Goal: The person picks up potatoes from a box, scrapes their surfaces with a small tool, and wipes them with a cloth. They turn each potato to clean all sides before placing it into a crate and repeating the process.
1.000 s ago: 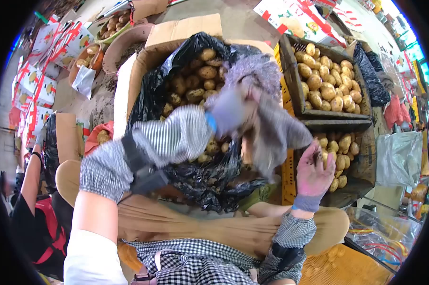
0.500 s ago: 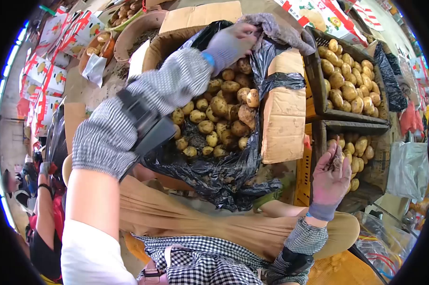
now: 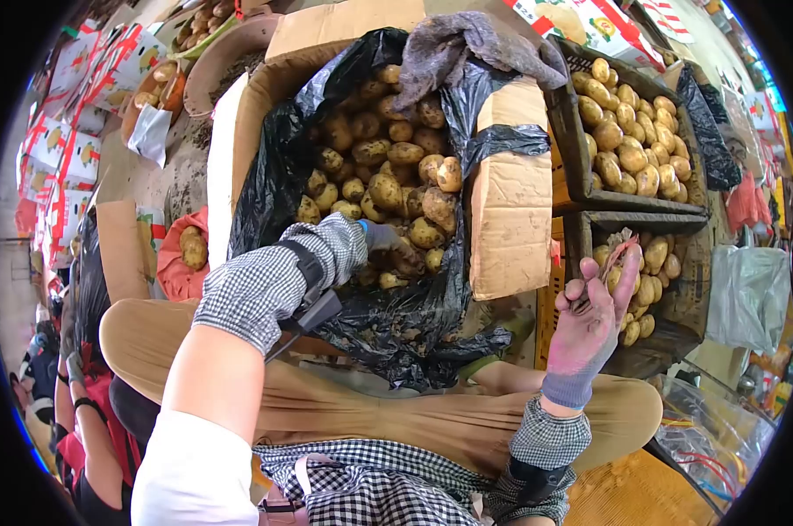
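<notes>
A cardboard box lined with a black plastic bag (image 3: 269,180) stands before me, heaped with dirty potatoes (image 3: 384,189). My left hand (image 3: 388,240), gloved, reaches down into the near right part of the heap. Its fingers are lost among the potatoes, so I cannot tell whether they grip one. To the right of the box my right hand (image 3: 592,320) is raised palm-up in a soiled glove. Its bent fingers hold a crumpled, dirt-dark scrap (image 3: 616,263). A grey towel (image 3: 475,54) hangs over the far right corner of the box.
Two dark crates hold cleaner potatoes, the far crate (image 3: 629,131) and the near crate (image 3: 668,263) beside my right hand. A cardboard flap (image 3: 512,210) folds outward between box and crates. At left lies a red bag (image 3: 175,269) with potatoes; printed cartons (image 3: 67,145) stand beyond.
My left hand has left the grey towel and come nearer, down into the potatoes. The towel's end now hangs into the box. My right hand stays beside the near crate, its fingers slightly turned.
</notes>
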Tool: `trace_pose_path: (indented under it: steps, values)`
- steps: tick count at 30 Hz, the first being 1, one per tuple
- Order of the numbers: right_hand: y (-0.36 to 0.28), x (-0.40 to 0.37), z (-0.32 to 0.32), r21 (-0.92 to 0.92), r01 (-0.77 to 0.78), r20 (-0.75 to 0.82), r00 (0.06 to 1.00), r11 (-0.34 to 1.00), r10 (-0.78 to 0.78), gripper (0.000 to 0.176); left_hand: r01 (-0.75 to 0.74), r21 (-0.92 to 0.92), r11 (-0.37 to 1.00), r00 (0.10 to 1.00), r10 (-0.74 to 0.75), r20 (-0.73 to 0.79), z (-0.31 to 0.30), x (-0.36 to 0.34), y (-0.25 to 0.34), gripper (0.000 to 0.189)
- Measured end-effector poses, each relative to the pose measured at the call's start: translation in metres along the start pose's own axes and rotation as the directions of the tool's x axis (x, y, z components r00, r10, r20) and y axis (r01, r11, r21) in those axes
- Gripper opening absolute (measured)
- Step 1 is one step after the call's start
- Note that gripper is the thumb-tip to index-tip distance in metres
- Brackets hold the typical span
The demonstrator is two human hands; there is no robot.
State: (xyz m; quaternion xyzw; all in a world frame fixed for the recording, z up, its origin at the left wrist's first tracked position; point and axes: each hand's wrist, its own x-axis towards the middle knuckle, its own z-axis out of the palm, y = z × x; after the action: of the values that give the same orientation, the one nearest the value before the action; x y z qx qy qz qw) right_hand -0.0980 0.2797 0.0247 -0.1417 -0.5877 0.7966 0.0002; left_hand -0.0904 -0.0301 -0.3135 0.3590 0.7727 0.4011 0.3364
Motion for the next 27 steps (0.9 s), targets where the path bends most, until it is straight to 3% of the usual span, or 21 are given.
trace_pose_path:
  steps: [1,3,4,5,7,8,9,11,12,13,14,15,17,18,19,21,22,23,25,26,27]
  values:
    - [0.0,-0.004,0.004,0.0,0.0,-0.011,1.0,1.0,0.0,0.066,0.041,-0.216,0.976,0.999,-0.033,0.041,0.027,0.007,-0.042,0.041]
    - [0.0,-0.01,0.01,-0.063,0.034,0.027,0.999,0.997,-0.033,0.066,0.154,-0.607,0.78,0.987,-0.1,0.123,0.077,0.021,-0.122,0.047]
    - [0.002,-0.012,0.014,-0.091,0.044,0.014,0.999,0.995,-0.043,0.067,0.378,-0.259,0.889,0.925,-0.373,0.073,0.023,0.01,-0.01,0.052]
    - [0.001,-0.01,0.013,-0.089,0.053,0.019,0.998,0.995,-0.051,0.067,0.582,-0.284,0.762,0.802,-0.596,0.044,-0.004,0.011,0.052,0.057]
    - [0.001,-0.01,0.01,-0.115,-0.077,0.153,0.984,0.99,0.094,0.065,0.647,-0.486,0.588,0.683,-0.73,0.025,-0.031,0.003,0.115,0.07]
    - [0.004,-0.01,0.012,-0.117,-0.108,0.138,0.983,0.987,0.124,0.055,0.476,-0.75,0.46,0.746,-0.663,0.068,-0.032,-0.01,0.117,0.07]
    - [0.005,-0.011,0.015,-0.105,-0.102,0.145,0.983,0.989,0.116,0.055,0.478,-0.744,0.467,0.742,-0.668,0.057,-0.041,-0.018,0.137,0.07]
    - [0.009,-0.016,0.023,-0.156,-0.179,0.176,0.963,0.972,0.205,0.044,0.156,-0.949,0.272,0.752,-0.656,-0.065,-0.069,-0.044,0.21,0.066]
    - [0.027,-0.018,0.021,-0.212,-0.143,0.213,0.959,0.967,0.188,0.04,0.152,-0.947,0.285,0.745,-0.662,-0.08,-0.076,-0.056,0.235,0.066]
    - [0.029,-0.021,0.025,-0.256,-0.059,0.402,0.901,0.965,0.162,0.042,0.026,-0.953,0.302,0.764,-0.62,-0.176,-0.081,-0.067,0.257,0.067]
    - [0.039,-0.028,0.029,-0.254,-0.044,0.457,0.875,0.966,0.16,0.042,-0.102,-0.944,0.314,0.771,-0.575,-0.274,-0.081,-0.075,0.27,0.067]
    - [0.051,-0.037,0.033,-0.252,-0.028,0.51,0.846,0.967,0.157,0.041,-0.111,-0.939,0.325,0.763,-0.577,-0.29,-0.075,-0.081,0.276,0.067]
    - [0.066,-0.048,0.042,-0.289,0.007,0.567,0.807,0.957,0.166,0.042,-0.224,-0.724,0.653,0.658,-0.447,-0.606,-0.061,-0.086,0.285,0.071]
    - [0.07,-0.052,0.045,-0.333,0.032,0.606,0.773,0.943,0.188,0.043,-0.139,-0.65,0.747,0.611,-0.452,-0.65,-0.06,-0.088,0.301,0.072]
    - [0.073,-0.054,0.048,-0.334,0.039,0.611,0.77,0.942,0.185,0.043,-0.146,-0.647,0.748,0.607,-0.449,-0.656,-0.053,-0.088,0.303,0.072]
    - [0.076,-0.056,0.052,-0.283,-0.062,0.638,0.733,0.957,0.236,0.044,-0.192,-0.655,0.731,0.505,-0.499,-0.705,-0.039,-0.084,0.299,0.073]
    - [0.086,-0.059,0.051,-0.211,-0.028,0.686,0.708,0.977,0.168,0.043,-0.19,-0.597,0.779,0.472,-0.461,-0.751,-0.035,-0.082,0.293,0.075]
    - [0.091,-0.064,0.053,-0.23,0.109,0.736,0.669,0.967,0.1,0.043,-0.201,-0.593,0.78,0.469,-0.455,-0.757,-0.031,-0.082,0.289,0.075]
    - [0.09,-0.071,0.06,-0.176,0.196,0.82,0.572,0.965,0.033,0.043,-0.404,-0.624,0.669,0.48,-0.426,-0.767,-0.03,-0.082,0.286,0.074]
    - [0.083,-0.073,0.06,-0.257,0.136,0.738,0.667,0.957,0.103,0.043,-0.281,-0.518,0.808,0.434,-0.375,-0.819,-0.03,-0.083,0.284,0.076]
    - [0.08,-0.067,0.06,-0.228,0.051,0.66,0.742,0.972,0.116,0.043,-0.283,-0.517,0.808,0.433,-0.374,-0.82,-0.032,-0.084,0.289,0.076]
